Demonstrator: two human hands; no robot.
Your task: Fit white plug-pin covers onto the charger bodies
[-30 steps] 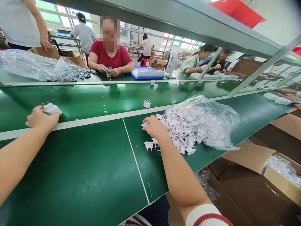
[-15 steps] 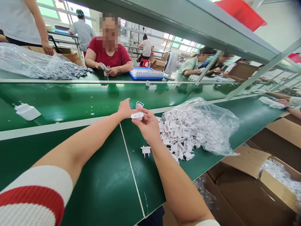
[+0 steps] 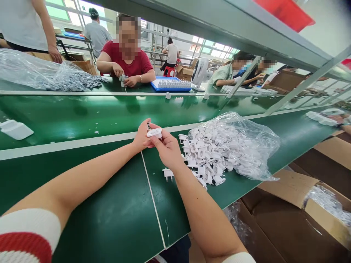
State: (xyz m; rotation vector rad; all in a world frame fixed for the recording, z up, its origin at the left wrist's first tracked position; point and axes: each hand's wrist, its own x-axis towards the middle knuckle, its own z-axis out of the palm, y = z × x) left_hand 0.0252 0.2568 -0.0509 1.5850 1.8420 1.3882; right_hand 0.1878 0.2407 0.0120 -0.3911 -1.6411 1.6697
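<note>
My right hand [image 3: 168, 148] pinches a white plug cover [image 3: 155, 132] between thumb and fingers, its oval face tilted towards me. Just beyond it, my left hand [image 3: 140, 136] is closed around a charger housing; only a dark and metallic bit [image 3: 148, 126] shows above the cover, the rest is hidden. The two hands meet over the edge of the green bench. A single white plug cover with two pins [image 3: 168, 174] lies on the bench by my right forearm. To the right, a heap of similar white covers [image 3: 203, 157] spills from a clear plastic bag [image 3: 252, 146].
A green conveyor belt [image 3: 115, 117] runs beyond the bench, with a white charger [image 3: 17, 129] at its left. Across it a person in red [image 3: 128, 62] handles a grey-white part, near a blue tray [image 3: 171, 84] and a fan [image 3: 200, 73]. Open cartons [image 3: 290, 190] stand lower right.
My left hand has drawn back with the housing, now behind the plug cover. My right hand has moved slightly left and tilted the cover. The charger on the belt has shifted left.
</note>
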